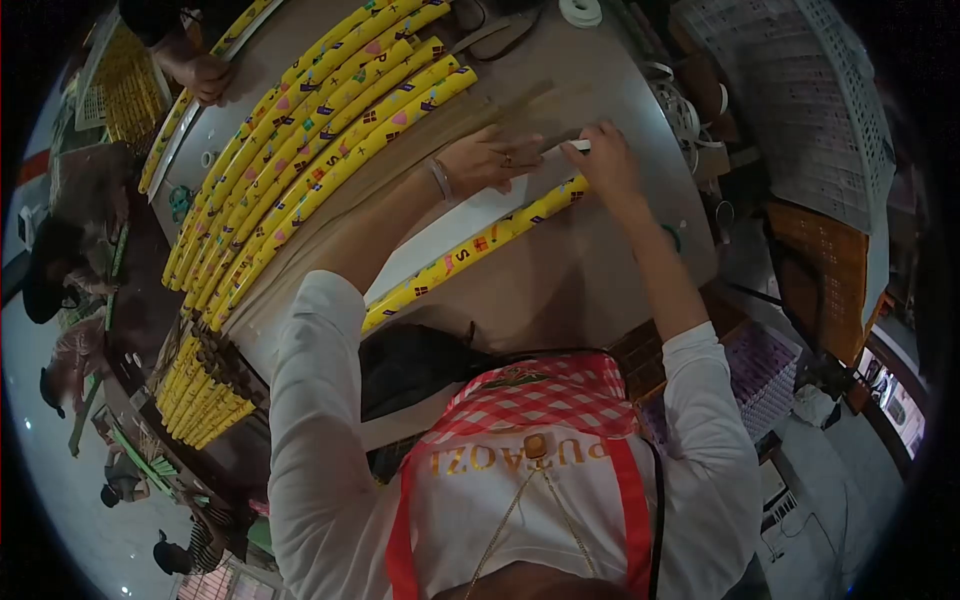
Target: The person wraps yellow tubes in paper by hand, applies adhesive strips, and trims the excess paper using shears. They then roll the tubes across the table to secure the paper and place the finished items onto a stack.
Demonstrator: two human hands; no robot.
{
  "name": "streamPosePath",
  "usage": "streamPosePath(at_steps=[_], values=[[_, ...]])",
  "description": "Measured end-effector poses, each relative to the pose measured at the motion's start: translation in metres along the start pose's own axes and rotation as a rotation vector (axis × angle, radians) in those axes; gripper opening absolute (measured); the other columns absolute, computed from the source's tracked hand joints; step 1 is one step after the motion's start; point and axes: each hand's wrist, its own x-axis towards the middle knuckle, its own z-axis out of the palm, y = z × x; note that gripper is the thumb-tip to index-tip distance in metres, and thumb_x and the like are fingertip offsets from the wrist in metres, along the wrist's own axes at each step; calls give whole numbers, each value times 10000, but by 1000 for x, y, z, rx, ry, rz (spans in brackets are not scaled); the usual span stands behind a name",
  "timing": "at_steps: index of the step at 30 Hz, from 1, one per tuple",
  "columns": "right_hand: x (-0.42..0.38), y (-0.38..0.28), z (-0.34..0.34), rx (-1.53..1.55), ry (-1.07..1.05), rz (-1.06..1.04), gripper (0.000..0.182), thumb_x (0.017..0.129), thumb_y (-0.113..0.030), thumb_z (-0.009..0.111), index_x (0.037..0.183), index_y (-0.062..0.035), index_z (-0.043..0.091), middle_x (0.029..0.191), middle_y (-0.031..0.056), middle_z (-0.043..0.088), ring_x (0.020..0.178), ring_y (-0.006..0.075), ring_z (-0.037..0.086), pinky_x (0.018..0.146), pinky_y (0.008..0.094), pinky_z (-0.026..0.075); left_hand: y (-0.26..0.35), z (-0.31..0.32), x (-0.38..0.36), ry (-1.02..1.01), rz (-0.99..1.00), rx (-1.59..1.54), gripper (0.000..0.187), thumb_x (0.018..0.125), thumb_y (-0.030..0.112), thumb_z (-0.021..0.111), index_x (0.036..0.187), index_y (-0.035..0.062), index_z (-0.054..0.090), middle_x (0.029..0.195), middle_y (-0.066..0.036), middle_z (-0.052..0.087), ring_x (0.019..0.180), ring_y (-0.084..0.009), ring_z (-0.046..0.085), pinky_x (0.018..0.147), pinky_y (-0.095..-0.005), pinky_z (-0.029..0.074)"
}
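A yellow patterned roll [470, 250] lies across the brown table [560, 290], with a white sheet strip [440, 240] along its far side. My left hand [485, 162] is over the far edge of the white strip, its fingers spread and nothing seen in them. My right hand [608, 165] is at the right end of the roll, its fingers closed on a small white piece [578, 146]. Beyond my left forearm lie several more yellow patterned rolls [330, 150], side by side.
Another person's hand [205, 78] rests at the table's far left. White tape rolls [580, 12] are at the far edge. A bundle of yellow rolls [200, 400] stands at the lower left. A purple basket [765, 365] is at the right.
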Motion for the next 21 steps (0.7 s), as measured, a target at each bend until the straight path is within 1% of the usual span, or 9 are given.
streamPosePath(at_steps=[1, 2, 4, 7, 10, 14, 17, 19, 21], values=[[-1, -2, -2, -2, -23, 25, 290, 743, -302, 629, 830, -33, 564, 890, 112, 530, 831, 303, 551, 686, 404, 460, 0, 0, 1, -20, 18, 60, 533, 777, 372, 539, 1257, 174, 419, 1351, 30, 341, 1304, -112, 163, 931, -358, 285], [0, -2, 0, 0, -22, 27, 290, 743, -302, 629, 830, -33, 564, 890, 112, 530, 831, 303, 551, 686, 404, 460, -1, 0, 1, -21, 20, 60, 533, 777, 372, 539, 1257, 174, 419, 1351, 30, 341, 1304, -112, 163, 931, -358, 285], [0, 0, 3, 12, 36, 15, 301, 707, -288, 663, 790, -18, 561, 851, 126, 525, 807, 309, 537, 670, 394, 451, -2, 0, 1, -52, 37, 64, 553, 783, 368, 533, 1277, 167, 389, 1366, 9, 317, 1293, -104, 192, 924, -343, 284], [2, 4, 6, -2, 64, -16, 300, 705, -300, 666, 788, -28, 571, 857, 119, 527, 817, 302, 538, 673, 394, 453, -3, 2, -1, -33, 19, 15, 552, 793, 362, 525, 1284, 156, 378, 1366, 17, 315, 1281, -101, 221, 910, -323, 288], [2, 2, 4, -29, 50, -2, 306, 706, -323, 662, 793, -42, 581, 862, 109, 529, 829, 294, 544, 677, 397, 457, -4, 5, -1, -28, 46, 6, 555, 800, 359, 517, 1291, 148, 367, 1377, 20, 298, 1272, -100, 243, 900, -314, 293], [2, 1, 8, -69, 57, 27, 320, 711, -350, 654, 807, -53, 586, 875, 98, 528, 841, 283, 549, 664, 396, 464, -5, 5, 0, -43, 62, 29, 553, 805, 353, 511, 1293, 140, 363, 1378, 18, 297, 1275, -105, 239, 899, -316, 296], [1, 3, 10, -116, 71, 20, 330, 716, -372, 643, 813, -61, 588, 891, 84, 522, 844, 275, 552, 645, 398, 471, -4, 3, 1, -84, 61, 18, 556, 805, 352, 509, 1296, 138, 356, 1374, 16, 298, 1272, -117, 248, 928, -321, 293], [0, 3, 12, -125, 130, -24, 322, 724, -374, 636, 817, -69, 589, 907, 72, 516, 842, 263, 555, 626, 404, 473, -2, 4, 2, -91, 70, 61, 549, 806, 355, 505, 1289, 137, 362, 1365, 19, 304, 1267, -129, 257, 966, -323, 282], [-2, 0, 10, -131, 99, 12, 323, 730, -376, 630, 827, -71, 583, 913, 66, 512, 842, 260, 555, 622, 409, 471, -1, 6, 3, -89, 67, 57, 549, 796, 360, 515, 1277, 135, 373, 1353, 19, 318, 1263, -132, 264, 977, -322, 277]])
